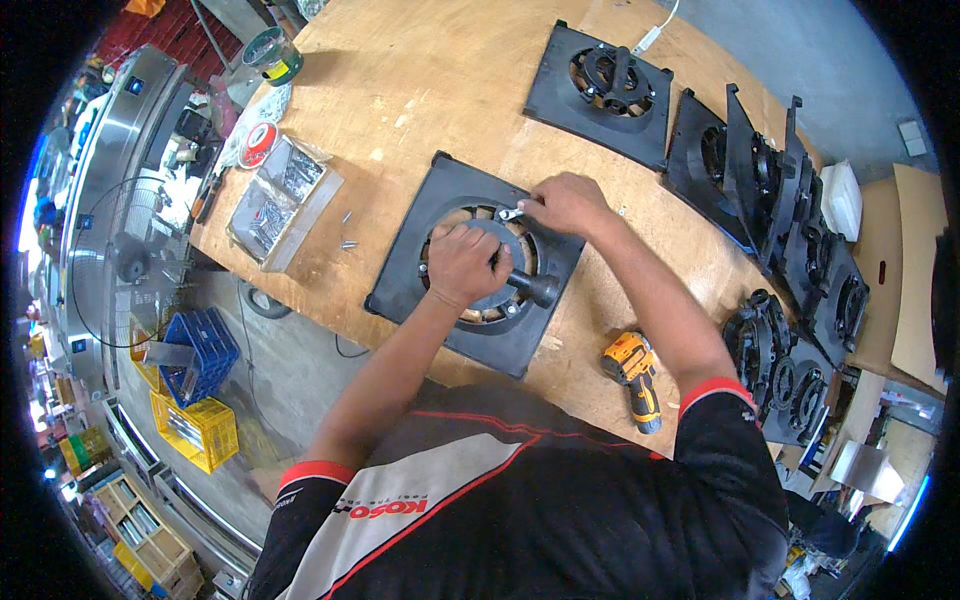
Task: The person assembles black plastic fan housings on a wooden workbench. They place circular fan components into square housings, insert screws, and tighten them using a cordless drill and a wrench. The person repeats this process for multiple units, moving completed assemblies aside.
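1. Folds the left hand [463, 265] tightly over the middle of the frame; seems to grip a black handle [537, 289], though too much covered by the fingers to be sure.
2. Pinches a small metal piece [512, 213] in the right hand [568, 205], between thumb and fingers, at the upper edge of the round opening.
3. Has the square black frame [440, 190] under both hands, lying flat on the wooden table [400, 90], with a grey disc [505, 235] at its centre.
4. Has loose screws [348, 244] lying just left of the frame, near a divided tray [303, 225] full of small metal parts.
5. Has an orange drill [628, 362] lying between the body and the frame, beside the right forearm.
6. Shows a second frame [555, 80] farther up the table, then several leaning frames [692, 150] at the right, with a cardboard box [915, 265] beyond.
7. Shows a green tub [272, 55] at the table's upper left corner.
8. Shows a blue crate [220, 350] and a yellow crate [210, 450] down on the floor, near a caged fan [130, 258].
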{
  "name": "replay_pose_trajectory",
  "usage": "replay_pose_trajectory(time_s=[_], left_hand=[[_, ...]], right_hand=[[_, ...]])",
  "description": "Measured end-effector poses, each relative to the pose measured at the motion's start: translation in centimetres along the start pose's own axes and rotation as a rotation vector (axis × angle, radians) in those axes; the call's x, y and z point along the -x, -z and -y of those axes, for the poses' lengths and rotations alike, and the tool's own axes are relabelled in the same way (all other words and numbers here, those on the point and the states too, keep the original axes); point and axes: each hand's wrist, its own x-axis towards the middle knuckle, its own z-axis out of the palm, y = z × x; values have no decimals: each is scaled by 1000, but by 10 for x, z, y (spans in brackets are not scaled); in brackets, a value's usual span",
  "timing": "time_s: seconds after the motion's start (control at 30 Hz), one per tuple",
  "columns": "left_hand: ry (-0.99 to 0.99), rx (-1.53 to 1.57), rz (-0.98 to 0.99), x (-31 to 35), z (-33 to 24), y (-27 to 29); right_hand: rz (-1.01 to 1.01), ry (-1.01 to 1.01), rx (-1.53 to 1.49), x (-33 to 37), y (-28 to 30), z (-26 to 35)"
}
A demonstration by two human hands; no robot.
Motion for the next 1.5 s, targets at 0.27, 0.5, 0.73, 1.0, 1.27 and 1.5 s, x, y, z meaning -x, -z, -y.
replay_pose_trajectory(time_s=[0.27,0.5,0.73,1.0,1.27,1.5], left_hand=[[19,-9,17,4,1,-1],[25,-34,1,6,2,-1],[-8,-15,-38,2,-1,0],[20,-33,16,2,1,-1],[18,-58,42,1,-1,-1],[-3,-46,1,1,-2,0]], right_hand=[[165,510,308,-72,33,6],[62,405,193,-57,8,-9],[-96,213,54,-34,-17,-15],[-202,-296,-97,20,-52,26],[-173,-310,-183,31,-53,34],[-59,-305,-277,31,-63,36]])
